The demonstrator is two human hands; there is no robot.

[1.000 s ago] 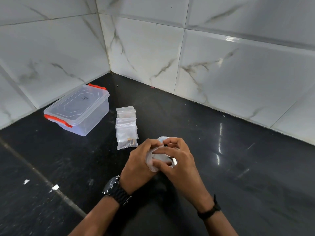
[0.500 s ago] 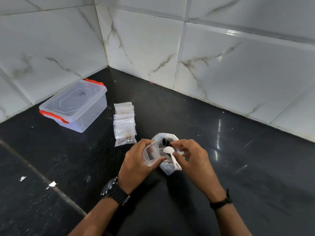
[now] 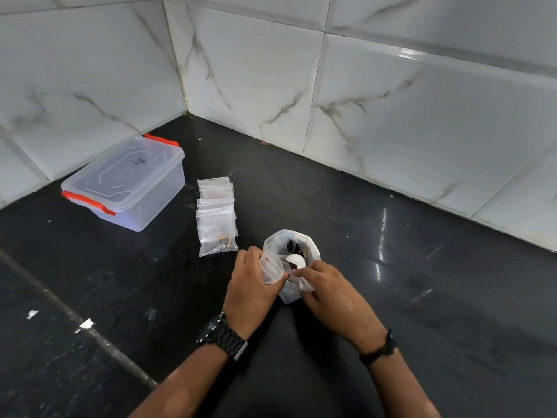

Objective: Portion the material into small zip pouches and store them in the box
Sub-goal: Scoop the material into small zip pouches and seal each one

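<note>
head view: my left hand pinches a small zip pouch open; my right hand grips a white spoon over the material bag; lidded box far left.

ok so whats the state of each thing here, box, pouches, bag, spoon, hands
box: lid on, red latches down
filled pouches: lying overlapped beside the box
big bag: mouth open, dark material inside
spoon: bowl over the bag's mouth
small pouch: held at the bag
left hand: grips the pouch
right hand: pinches the spoon
</note>
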